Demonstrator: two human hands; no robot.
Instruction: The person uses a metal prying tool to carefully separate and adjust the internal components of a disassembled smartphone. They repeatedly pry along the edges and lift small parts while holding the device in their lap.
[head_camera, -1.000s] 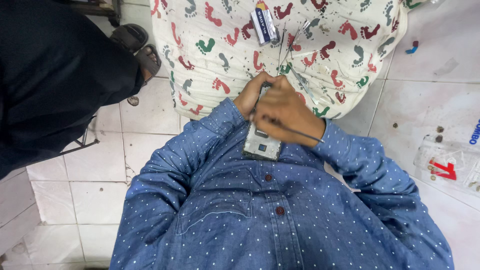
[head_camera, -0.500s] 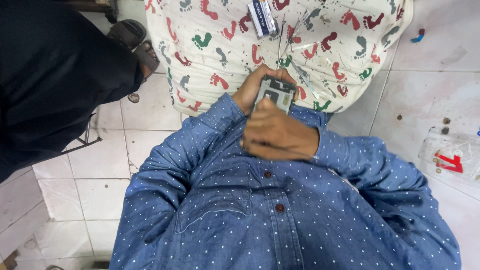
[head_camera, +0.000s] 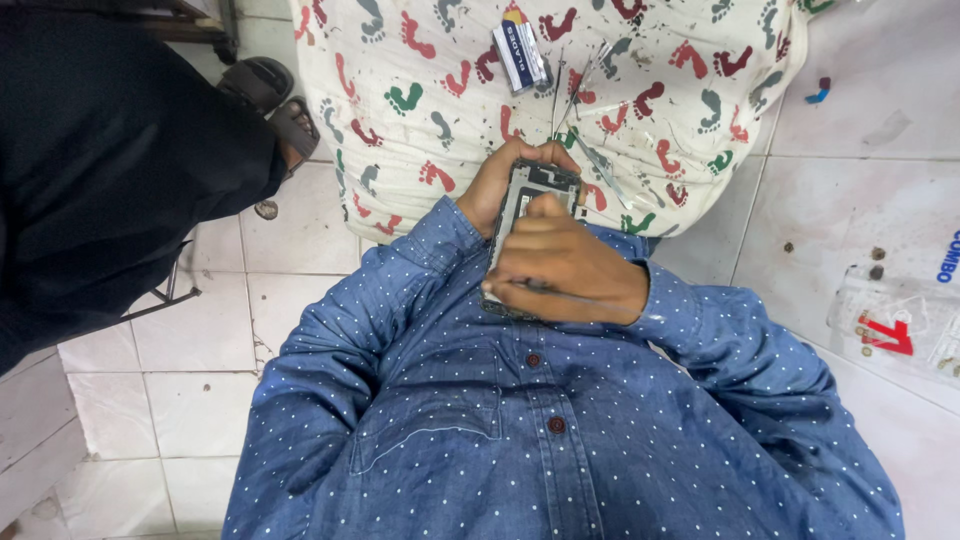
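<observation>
My left hand is wrapped round the left edge of an opened phone whose bare inner frame faces up. It holds the phone upright against my blue dotted shirt. My right hand lies over the phone's lower half, fingers curled, with a thin metal tool pinched in it and lying across the phone's bottom. Just beyond the hands lies a white cloth printed with coloured footprints.
On the cloth lie a small blue-and-white box and several thin metal tools. A person in black stands at the left, a sandalled foot by the cloth. A clear plastic bag lies on the floor tiles to the right.
The phone has come up from under my right hand towards the cloth, so its upper part now shows. My right hand now covers its lower half.
</observation>
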